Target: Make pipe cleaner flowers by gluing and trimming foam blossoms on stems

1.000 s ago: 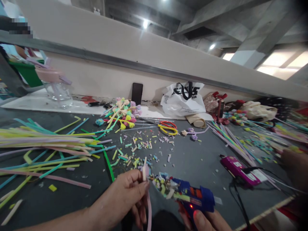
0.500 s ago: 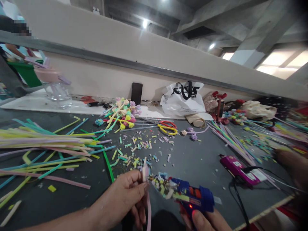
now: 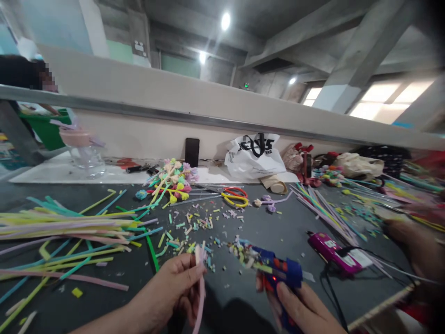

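Observation:
Between the thumb and fingers of my left hand (image 3: 181, 283) is a pink pipe cleaner (image 3: 199, 306), hanging down below the hand. A pale short piece and a lilac one stick up at the fingertips. My right hand (image 3: 295, 301) is wrapped round the handle of a blue glue gun (image 3: 278, 266) with a red light lit. Bits of coloured pipe cleaner cling to its front end, which points left toward my left hand, with a gap between. Cut pipe cleaner scraps (image 3: 189, 227) lie on the dark table just beyond both hands.
Long pipe cleaners (image 3: 69, 227) are heaped at left. Behind the scraps lie fuzzy flowers (image 3: 174, 181) and red-and-yellow-handled scissors (image 3: 234, 197). A magenta device (image 3: 335, 253) with a black cable sits right. A white bag (image 3: 253, 157), phone (image 3: 192, 152) and clear cup (image 3: 85, 155) stand behind. Another person's hand (image 3: 410, 241) is at far right.
The glue gun's tip has drawn away to the right from the pipe cleaner pieces. My left hand has shifted slightly left and down in view, and the camera has tilted up a little.

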`<act>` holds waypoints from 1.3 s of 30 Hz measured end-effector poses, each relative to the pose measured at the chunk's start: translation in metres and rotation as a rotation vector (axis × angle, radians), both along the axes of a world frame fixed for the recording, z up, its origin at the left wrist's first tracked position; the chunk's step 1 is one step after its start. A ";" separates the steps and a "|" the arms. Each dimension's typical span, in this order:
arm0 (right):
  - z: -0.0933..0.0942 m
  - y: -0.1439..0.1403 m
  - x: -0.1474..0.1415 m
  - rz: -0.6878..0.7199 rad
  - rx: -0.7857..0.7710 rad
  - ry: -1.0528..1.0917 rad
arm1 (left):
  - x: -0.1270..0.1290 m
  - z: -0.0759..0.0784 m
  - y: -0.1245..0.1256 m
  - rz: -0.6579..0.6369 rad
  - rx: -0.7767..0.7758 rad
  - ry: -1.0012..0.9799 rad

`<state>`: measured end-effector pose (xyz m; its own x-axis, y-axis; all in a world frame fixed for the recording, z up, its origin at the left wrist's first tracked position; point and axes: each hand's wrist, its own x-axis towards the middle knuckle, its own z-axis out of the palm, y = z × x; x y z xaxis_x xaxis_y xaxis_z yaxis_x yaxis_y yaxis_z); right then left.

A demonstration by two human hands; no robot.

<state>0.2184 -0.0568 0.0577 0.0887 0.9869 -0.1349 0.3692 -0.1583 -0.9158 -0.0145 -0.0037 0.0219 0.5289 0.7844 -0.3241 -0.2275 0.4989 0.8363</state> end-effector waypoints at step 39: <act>-0.035 0.143 -0.054 0.723 0.267 -0.647 | -0.004 -0.011 0.003 -0.076 -0.147 0.201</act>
<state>0.1642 0.0865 0.0228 -0.5659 0.8235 -0.0394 0.7343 0.4817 -0.4783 -0.0189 -0.0009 0.0111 0.4983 0.6811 -0.5365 -0.0210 0.6281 0.7779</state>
